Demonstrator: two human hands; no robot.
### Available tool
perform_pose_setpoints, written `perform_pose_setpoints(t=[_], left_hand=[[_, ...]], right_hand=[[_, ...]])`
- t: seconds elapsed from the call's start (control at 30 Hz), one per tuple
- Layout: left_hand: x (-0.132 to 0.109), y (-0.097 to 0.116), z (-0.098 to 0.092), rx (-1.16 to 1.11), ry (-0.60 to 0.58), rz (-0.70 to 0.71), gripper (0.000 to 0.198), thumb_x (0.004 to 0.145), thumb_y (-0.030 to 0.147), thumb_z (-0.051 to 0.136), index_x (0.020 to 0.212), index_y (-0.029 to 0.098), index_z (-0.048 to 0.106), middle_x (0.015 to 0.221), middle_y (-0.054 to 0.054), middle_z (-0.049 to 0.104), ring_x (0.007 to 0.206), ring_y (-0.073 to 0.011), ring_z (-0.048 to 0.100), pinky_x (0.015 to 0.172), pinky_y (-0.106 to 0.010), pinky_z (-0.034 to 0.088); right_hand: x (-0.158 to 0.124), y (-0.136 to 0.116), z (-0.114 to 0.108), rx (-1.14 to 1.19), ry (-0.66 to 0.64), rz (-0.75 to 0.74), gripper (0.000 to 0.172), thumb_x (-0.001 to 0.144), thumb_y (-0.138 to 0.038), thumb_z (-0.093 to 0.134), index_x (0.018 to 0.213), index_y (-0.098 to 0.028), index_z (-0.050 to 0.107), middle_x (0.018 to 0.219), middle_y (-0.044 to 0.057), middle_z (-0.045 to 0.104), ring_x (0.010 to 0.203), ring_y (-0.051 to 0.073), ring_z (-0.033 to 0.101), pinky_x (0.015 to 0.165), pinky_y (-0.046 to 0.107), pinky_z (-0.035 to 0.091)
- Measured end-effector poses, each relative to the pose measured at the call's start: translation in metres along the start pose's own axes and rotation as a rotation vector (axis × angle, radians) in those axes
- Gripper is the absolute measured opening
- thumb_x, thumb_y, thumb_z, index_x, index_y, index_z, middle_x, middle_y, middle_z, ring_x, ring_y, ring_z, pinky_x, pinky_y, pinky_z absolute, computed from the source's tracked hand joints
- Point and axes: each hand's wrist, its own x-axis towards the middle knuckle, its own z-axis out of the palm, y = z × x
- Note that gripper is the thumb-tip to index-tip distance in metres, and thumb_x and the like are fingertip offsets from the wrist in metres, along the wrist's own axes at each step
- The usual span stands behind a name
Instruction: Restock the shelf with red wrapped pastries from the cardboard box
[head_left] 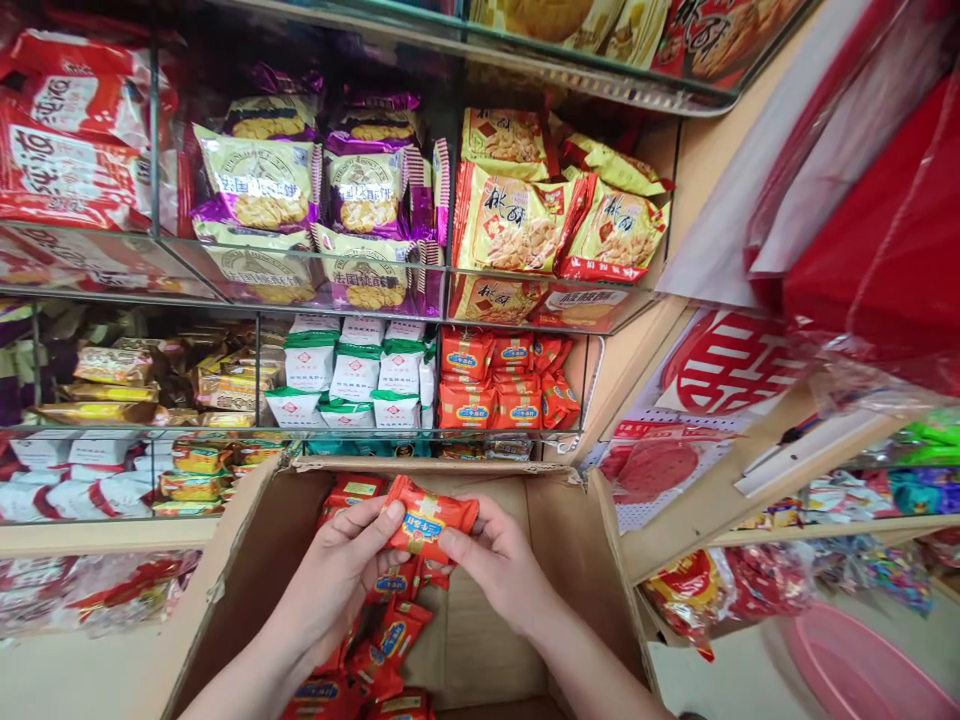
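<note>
An orange snack packet (pixel 429 522) with a blue label is held between both hands above an open cardboard box (pixel 247 560). My left hand (pixel 341 570) pinches its left end with fingers closed. My right hand (pixel 495 555) grips its right end from below. More of the same orange packets (pixel 390 640) lie loose in the box under my hands. Matching orange packets (pixel 491 385) are stacked in the shelf compartment straight ahead.
Glass shelves hold white and green packets (pixel 352 375), purple and yellow biscuit bags (pixel 315 190), yellow and red bags (pixel 555 220) and red bags (pixel 67 140). Red paper goods (pixel 862 230) hang at right. A pink tub (pixel 862 670) sits on the floor.
</note>
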Motion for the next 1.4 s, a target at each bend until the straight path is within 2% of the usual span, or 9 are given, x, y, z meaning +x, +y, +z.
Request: perform_pose_setpoints(t=[0.17,0.33,0.43,0.6,0.8,0.87,1.1,1.27,1.4], left_hand=[[0.004,-0.014,-0.006,0.01,0.058,0.019,0.025,0.055,0.033,0.079,0.072,0.019,0.07,0.072,0.001,0.07,0.064,-0.0103,0.061,0.059,-0.019,0.052],[0.005,-0.021,-0.011,0.534,-0.069,0.271,0.021,0.06,0.036,0.074,0.076,0.021,0.07,0.074,0.0,0.07,0.072,-0.0149,0.063,0.068,-0.022,0.052],[0.002,-0.026,-0.012,0.625,-0.106,0.349,0.022,0.064,0.038,0.07,0.079,0.023,0.065,0.075,0.0,0.069,0.072,-0.0165,0.064,0.067,-0.024,0.053],[-0.002,-0.042,-0.016,0.528,-0.176,0.269,0.049,0.062,0.041,0.071,0.105,0.026,0.054,0.104,-0.005,0.067,0.095,-0.0222,0.063,0.079,-0.03,0.054],[-0.009,-0.041,-0.017,0.739,-0.167,0.328,0.035,0.067,0.042,0.065,0.099,0.028,0.061,0.093,-0.001,0.069,0.09,-0.02,0.064,0.079,-0.026,0.053],[-0.008,-0.033,-0.02,0.781,-0.15,0.357,0.04,0.069,0.043,0.062,0.107,0.029,0.058,0.089,0.0,0.07,0.082,-0.0188,0.065,0.074,-0.025,0.055],[0.005,-0.017,-0.046,0.874,-0.036,0.408,0.033,0.069,0.047,0.061,0.093,0.024,0.062,0.089,-0.003,0.072,0.084,-0.0197,0.066,0.079,-0.024,0.052],[0.001,-0.022,-0.052,0.997,-0.147,0.379,0.029,0.073,0.047,0.056,0.089,0.025,0.064,0.085,0.0,0.072,0.081,-0.0186,0.067,0.074,-0.02,0.053],[-0.001,-0.025,-0.059,1.108,-0.264,0.354,0.025,0.078,0.044,0.052,0.094,0.027,0.062,0.087,0.002,0.072,0.079,-0.0162,0.067,0.07,-0.017,0.053]], right_hand=[[-0.004,0.005,-0.006,-0.106,0.069,-0.028,0.039,0.07,-0.037,0.065,0.101,-0.021,0.049,0.091,0.004,0.066,0.082,0.017,0.063,0.074,0.031,0.05],[-0.015,-0.006,-0.012,-0.581,0.077,-0.232,0.045,0.069,-0.02,0.064,0.112,-0.022,0.053,0.106,0.006,0.062,0.097,0.019,0.057,0.087,0.033,0.045],[-0.02,-0.015,-0.016,-0.646,-0.031,-0.2,0.038,0.073,-0.021,0.06,0.111,-0.024,0.057,0.1,0.003,0.064,0.083,0.017,0.059,0.078,0.03,0.048],[-0.022,-0.016,-0.019,-0.371,0.083,-0.108,0.035,0.077,-0.025,0.053,0.111,-0.022,0.052,0.094,0.003,0.063,0.076,0.014,0.06,0.065,0.025,0.049],[-0.02,-0.039,-0.029,-0.783,-0.047,-0.251,0.021,0.073,-0.022,0.06,0.093,-0.019,0.062,0.086,0.002,0.063,0.081,0.016,0.057,0.07,0.025,0.045],[-0.012,-0.053,-0.04,-0.845,0.027,-0.337,0.016,0.075,-0.024,0.058,0.09,-0.019,0.062,0.084,0.002,0.063,0.078,0.015,0.057,0.07,0.025,0.045],[0.059,-0.09,-0.092,-1.014,0.754,-0.529,0.028,0.08,-0.034,0.051,0.099,-0.015,0.058,0.09,0.009,0.065,0.076,0.02,0.059,0.072,0.032,0.045],[0.104,-0.096,-0.095,-1.157,0.735,-0.501,0.021,0.083,-0.027,0.05,0.098,-0.014,0.056,0.092,0.009,0.066,0.083,0.021,0.061,0.074,0.03,0.045],[0.113,-0.098,-0.085,-1.372,0.717,-0.42,0.034,0.082,-0.025,0.054,0.112,-0.011,0.047,0.094,0.012,0.064,0.083,0.024,0.061,0.07,0.031,0.044]])
